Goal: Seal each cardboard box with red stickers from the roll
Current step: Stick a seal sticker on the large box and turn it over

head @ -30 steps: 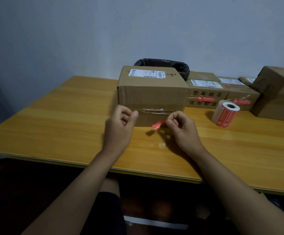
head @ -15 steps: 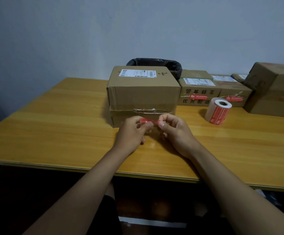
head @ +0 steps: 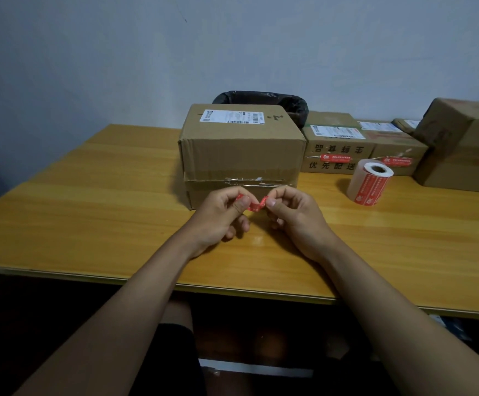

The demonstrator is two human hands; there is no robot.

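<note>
Both hands — left [head: 218, 215], right [head: 295, 215] — pinch a red sticker [head: 255, 206] between thumb and fingers, just before the box [head: 241, 155] (roll [head: 371, 182] to its right) on the table [head: 89, 218].

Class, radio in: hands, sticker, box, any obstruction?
Left hand and right hand pinch one red sticker. Front box seam unstickered. Nothing between sticker and box; roll right.
</note>
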